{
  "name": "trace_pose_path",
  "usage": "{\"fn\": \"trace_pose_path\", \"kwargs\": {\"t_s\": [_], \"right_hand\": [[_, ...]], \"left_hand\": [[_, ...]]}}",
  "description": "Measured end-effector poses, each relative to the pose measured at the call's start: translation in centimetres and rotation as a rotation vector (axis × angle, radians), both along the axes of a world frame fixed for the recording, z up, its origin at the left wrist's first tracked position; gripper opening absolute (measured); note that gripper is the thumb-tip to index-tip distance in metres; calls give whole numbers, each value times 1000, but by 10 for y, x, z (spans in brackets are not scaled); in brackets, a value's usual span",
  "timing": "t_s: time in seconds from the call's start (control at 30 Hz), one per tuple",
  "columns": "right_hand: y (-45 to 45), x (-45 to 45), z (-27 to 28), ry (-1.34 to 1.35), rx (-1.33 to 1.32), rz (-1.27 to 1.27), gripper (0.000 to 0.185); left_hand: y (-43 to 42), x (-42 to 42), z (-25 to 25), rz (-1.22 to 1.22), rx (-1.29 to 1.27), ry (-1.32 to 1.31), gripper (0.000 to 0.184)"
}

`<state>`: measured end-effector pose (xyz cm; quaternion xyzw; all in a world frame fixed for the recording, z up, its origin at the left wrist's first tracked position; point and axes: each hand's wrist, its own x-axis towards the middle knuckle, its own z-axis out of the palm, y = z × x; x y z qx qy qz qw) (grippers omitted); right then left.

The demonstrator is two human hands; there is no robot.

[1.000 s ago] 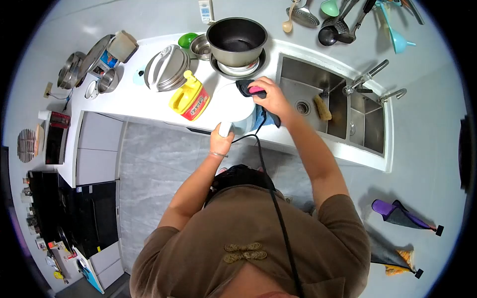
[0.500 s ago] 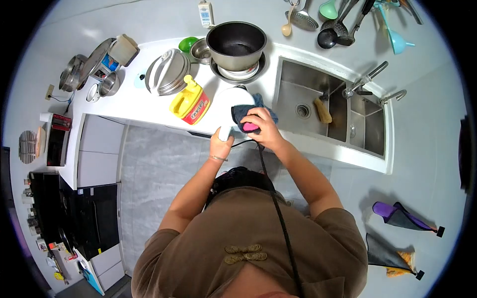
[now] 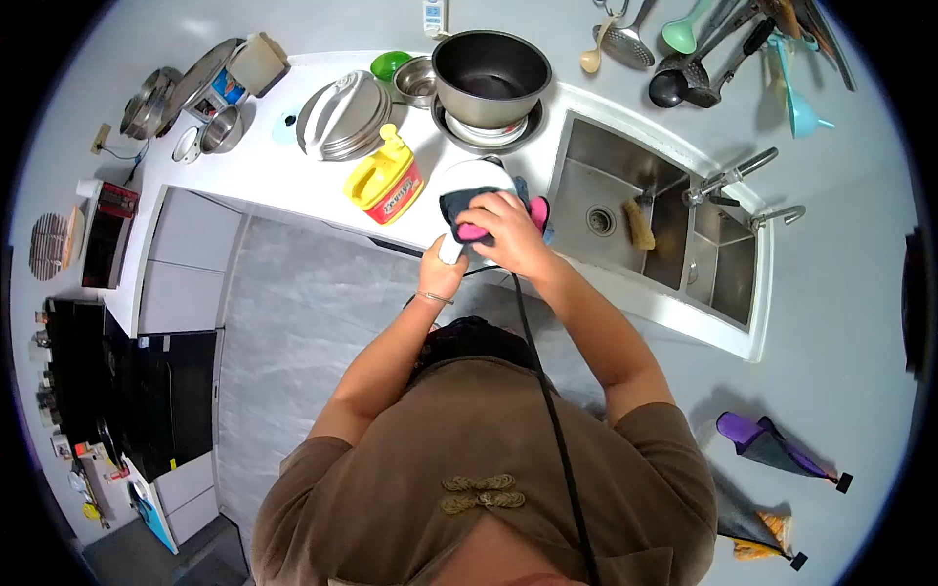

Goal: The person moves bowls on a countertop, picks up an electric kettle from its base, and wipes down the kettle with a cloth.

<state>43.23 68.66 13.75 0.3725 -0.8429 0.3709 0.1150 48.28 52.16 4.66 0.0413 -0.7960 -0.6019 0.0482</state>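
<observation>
My left hand (image 3: pixel 443 272) is closed around the white handle (image 3: pixel 450 249) of what looks like a small round white pan (image 3: pixel 479 176), held over the counter's front edge. My right hand (image 3: pixel 506 234) grips a dark grey and pink cloth (image 3: pixel 456 203) and presses it on the pan's near side, close to the handle. Much of the pan is covered by the cloth and fingers. Just left of the pan stands a yellow jug-shaped bottle (image 3: pixel 384 181) with a red label.
Behind the pan, a deep dark pot (image 3: pixel 491 78) sits on stacked dishes. A steel double sink (image 3: pixel 601 176) with a sponge-like yellowish piece (image 3: pixel 639 226) lies to the right. Stacked lids (image 3: pixel 342 117) are at left. A black cord (image 3: pixel 547 400) hangs over my front.
My right hand and the cloth have shifted left across the pan, nearer the handle, and more pink shows. The whole view has shifted slightly.
</observation>
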Motion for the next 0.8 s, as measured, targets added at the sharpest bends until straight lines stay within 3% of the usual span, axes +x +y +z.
{"fn": "trace_pose_path", "kwargs": {"t_s": [0.17,0.27,0.37,0.5,0.57,0.67,0.8], "right_hand": [[27,-11,5,-17,34,101,36],[8,-24,13,-66,103,-123,35],[-22,-30,5,39,108,-115,37],[-33,-2,12,-8,124,133,40],[-27,9,16,-36,118,162,37],[-10,5,18,-81,121,196,38],[-19,-6,16,-94,168,174,39]], "left_hand": [[-2,-3,-1,3,-5,0,21],[-1,-1,1,-16,-6,15,21],[-1,0,-2,-2,-28,9,21],[-2,-3,-10,15,-41,67,22],[-4,1,-4,-94,61,-44,28],[-4,2,7,-81,-13,-71,26],[-1,2,5,-30,19,59,24]]}}
